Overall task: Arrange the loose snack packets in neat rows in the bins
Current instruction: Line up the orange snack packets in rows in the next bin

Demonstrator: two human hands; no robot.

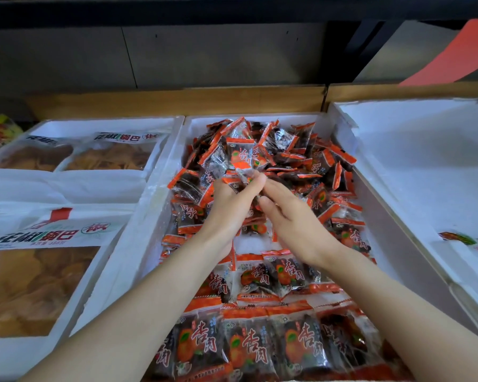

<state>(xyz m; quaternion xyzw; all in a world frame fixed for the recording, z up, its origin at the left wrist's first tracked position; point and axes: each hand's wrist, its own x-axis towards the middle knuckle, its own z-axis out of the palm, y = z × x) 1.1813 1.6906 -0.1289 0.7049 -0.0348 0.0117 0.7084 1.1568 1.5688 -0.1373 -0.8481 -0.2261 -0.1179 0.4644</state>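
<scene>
Grip is what matters now: your left hand [229,201] is curled round a small bunch of packets [243,175], pinched at their near ends. Your right hand [293,219] lies beside it with fingers nearly straight and tips touching the bunch, holding nothing itself.

Use that flat right hand as a stop. Tap the packet edges flush against it, turn every printed face the same way, and squeeze lightly, since the film looks slippery and the bunch could fan out.

Below your wrists, the middle bin [160,205] shows a bare patch of white floor between the loose heap [276,153] at its far end and the neat rows [249,346] at its near end. Set the bunch there, I judge, overlapping the second row like tiles.

The packets are orange and dark, and their large characters read 杏肉. The smaller print is too fine to read.

The left bin [122,260] holds large bags [36,271] labelled 花椒锅巴. The right bin [398,150] holds one packet [471,244] whose writing I cannot make out.
</scene>
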